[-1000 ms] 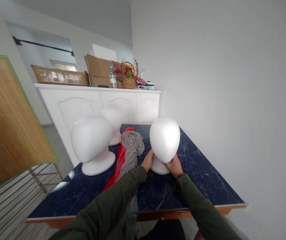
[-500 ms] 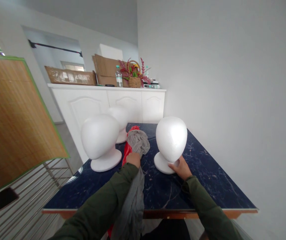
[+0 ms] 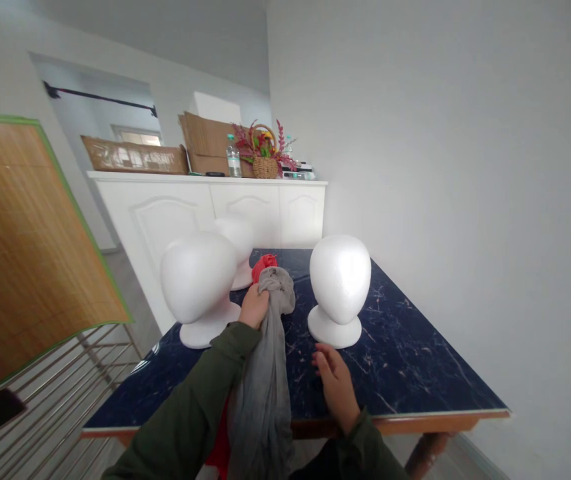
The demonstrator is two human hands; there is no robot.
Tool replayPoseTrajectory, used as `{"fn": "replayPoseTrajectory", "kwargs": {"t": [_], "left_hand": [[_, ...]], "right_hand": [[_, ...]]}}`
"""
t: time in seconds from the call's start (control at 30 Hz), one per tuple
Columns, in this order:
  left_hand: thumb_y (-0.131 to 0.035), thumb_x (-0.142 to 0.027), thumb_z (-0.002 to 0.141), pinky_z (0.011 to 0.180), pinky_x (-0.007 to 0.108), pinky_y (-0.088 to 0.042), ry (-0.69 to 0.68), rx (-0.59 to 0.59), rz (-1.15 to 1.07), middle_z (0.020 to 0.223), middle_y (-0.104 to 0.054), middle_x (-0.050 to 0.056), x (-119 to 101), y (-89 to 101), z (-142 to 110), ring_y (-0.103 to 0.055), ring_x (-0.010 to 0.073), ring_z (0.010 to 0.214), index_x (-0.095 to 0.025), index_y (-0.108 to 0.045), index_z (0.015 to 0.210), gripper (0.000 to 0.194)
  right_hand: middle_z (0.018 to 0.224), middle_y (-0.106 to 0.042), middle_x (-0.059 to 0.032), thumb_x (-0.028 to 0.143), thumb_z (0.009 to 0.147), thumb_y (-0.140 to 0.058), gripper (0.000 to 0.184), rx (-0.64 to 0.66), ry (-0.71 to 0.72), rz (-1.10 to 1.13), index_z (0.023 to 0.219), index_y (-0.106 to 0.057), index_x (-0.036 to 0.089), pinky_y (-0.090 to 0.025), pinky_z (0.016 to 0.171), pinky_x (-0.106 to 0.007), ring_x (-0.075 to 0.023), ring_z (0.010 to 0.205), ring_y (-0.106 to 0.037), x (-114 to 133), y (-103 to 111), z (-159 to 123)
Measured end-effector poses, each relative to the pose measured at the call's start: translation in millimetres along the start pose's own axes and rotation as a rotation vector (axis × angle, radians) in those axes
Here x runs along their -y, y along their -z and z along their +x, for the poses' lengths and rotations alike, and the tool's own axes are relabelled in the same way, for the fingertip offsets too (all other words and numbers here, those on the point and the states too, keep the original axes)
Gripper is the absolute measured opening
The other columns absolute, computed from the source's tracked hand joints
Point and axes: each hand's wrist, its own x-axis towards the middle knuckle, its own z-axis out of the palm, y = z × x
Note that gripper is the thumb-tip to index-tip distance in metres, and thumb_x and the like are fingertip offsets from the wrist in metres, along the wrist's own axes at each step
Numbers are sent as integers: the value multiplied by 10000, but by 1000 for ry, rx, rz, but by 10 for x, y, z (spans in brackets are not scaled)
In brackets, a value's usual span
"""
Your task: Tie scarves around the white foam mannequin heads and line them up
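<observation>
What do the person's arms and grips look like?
Both arms wear long sleeves of a dark olive-green fabric jacket: the left dark olive-green sleeve and the right dark olive-green sleeve. The left bare-hand grip and right bare-hand grip wear no gloves; no cables or markings show.

Narrow gap between grey cloth (image 3: 265, 360) and foam head (image 3: 340, 280), right hand (image 3: 334, 380) below it

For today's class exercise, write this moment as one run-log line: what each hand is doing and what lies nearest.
left hand: grip on grey cloth | right hand: open, nearest foam mannequin head | beside: red cloth | surface: dark marble-pattern table
</observation>
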Motion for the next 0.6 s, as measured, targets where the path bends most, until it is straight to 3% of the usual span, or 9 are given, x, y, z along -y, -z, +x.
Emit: {"fn": "replayPoseTrajectory", "kwargs": {"t": [0.13, 0.23, 0.3, 0.4, 0.47, 0.53, 0.6], "left_hand": [[-338, -192, 790, 729, 321, -499, 107, 74, -223, 889, -667, 108, -103, -163, -262, -636, 188, 792, -98, -534, 1052, 341], [-414, -270, 800, 795, 315, -486, 133, 235, -496, 947, -663, 101, -132, -130, -528, -625, 181, 867, -125, -537, 1079, 338], [-442, -335, 793, 871, 337, -450, 60, 376, -504, 971, -659, 88, -135, 35, -615, -595, 199, 952, -141, -582, 1037, 341], [-488, -297, 744, 957, 352, -380, -167, 472, -118, 1047, -637, 56, -139, 387, -596, -546, 215, 1037, -178, -616, 1023, 329], [-559, -233, 668, 998, 339, -330, -341, 502, 96, 1176, -568, 51, -156, 541, -557, -498, 220, 1105, -197, -545, 1152, 486], [-641, -217, 588, 1020, 332, -297, -510, 582, 153, 1268, -489, 71, -188, 540, -548, -444, 235, 1166, -190, -412, 1279, 729], [-695, -247, 545, 1026, 343, -283, -651, 699, 106, 1263, -486, 90, -232, 396, -566, -424, 248, 1181, -175, -387, 1292, 811]], "right_hand": [[949, -619, -100, 664, 784, -277, 639, 428, -239, 404, 1051, -551, 152, -476, 748, -357, -201, 879, -590, 326, -489, 289], [766, -632, -59, 673, 764, -329, 615, 639, -335, 568, 1007, -564, 159, -486, 613, -328, -178, 691, -603, 486, -607, 479], [609, -591, -7, 573, 715, -531, 487, 693, -396, 554, 975, -568, 163, -450, 497, -276, -140, 525, -550, 537, -572, 483], [419, -430, 83, 346, 641, -675, 334, 766, -491, 449, 893, -578, 148, -315, 366, -185, -57, 342, -350, 613, -393, 401], [386, -340, 116, 276, 657, -637, 253, 852, -521, 399, 866, -572, 147, -273, 351, -162, -26, 313, -241, 727, -233, 373], [394, -312, 124, 258, 696, -578, 205, 951, -513, 356, 872, -559, 155, -281, 360, -158, -17, 312, -212, 930, -83, 390], [405, -321, 121, 256, 725, -544, 189, 1048, -459, 281, 885, -547, 156, -275, 363, -153, -18, 316, -226, 1225, 39, 438]]}}
